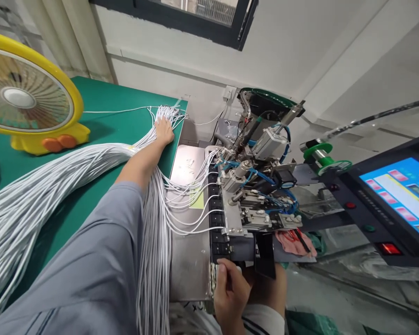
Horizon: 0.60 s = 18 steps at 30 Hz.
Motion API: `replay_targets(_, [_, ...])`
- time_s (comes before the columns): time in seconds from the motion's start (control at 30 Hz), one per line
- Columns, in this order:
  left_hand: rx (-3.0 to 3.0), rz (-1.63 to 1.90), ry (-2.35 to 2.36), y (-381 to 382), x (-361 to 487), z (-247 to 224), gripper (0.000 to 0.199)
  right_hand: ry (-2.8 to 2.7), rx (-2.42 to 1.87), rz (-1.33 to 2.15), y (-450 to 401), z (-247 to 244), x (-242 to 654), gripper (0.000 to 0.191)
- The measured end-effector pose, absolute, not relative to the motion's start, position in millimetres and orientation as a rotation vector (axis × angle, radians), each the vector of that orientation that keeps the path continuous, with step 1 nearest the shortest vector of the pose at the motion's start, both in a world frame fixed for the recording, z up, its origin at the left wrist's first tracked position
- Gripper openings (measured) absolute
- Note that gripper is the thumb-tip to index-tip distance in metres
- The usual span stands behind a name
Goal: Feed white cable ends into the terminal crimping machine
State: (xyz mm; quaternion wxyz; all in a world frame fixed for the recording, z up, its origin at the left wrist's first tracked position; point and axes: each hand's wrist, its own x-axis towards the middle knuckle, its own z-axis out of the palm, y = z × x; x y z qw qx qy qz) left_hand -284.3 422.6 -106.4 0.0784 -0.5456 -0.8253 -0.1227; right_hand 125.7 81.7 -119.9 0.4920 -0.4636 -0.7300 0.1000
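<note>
My left hand [164,130] reaches to the far end of a bundle of white cables [101,156] on the green table, its fingers on the cable ends [167,113]; its grip is hard to make out. Near the front end of the machine's black track [219,232], my right hand [232,291] is closed, thumb and index finger together; anything between them is too small to tell. Several white cables curve from the bundle into the track. More cables [155,251] hang down over the metal plate's left side.
A yellow fan [52,102] stands on the green table [122,100] at the left. The machine's cylinders and blue tubes [258,186] rise right of the track. A control screen [401,195] is at the far right. A yellow-green note [196,198] lies on the metal plate [189,265].
</note>
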Motion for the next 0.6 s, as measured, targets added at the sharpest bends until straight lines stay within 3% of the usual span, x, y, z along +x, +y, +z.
replay_targets(0.4, [-2.249,-0.489,-2.336,399.8,-222.9,-77.8,0.048,-1.788,-1.176,0.280,81.8,-122.7,126.8,0.017])
replay_targets(0.53, [-2.441,-0.493,-2.412,394.4,-163.7,-83.2,0.060,-1.813,-1.214,0.315,82.9,-120.0,125.5,0.023])
replay_targets(0.6, [-2.492,-0.489,-2.459,391.3,-144.7,-85.2,0.057,-1.816,-1.233,0.328,82.8,-118.3,124.3,0.025])
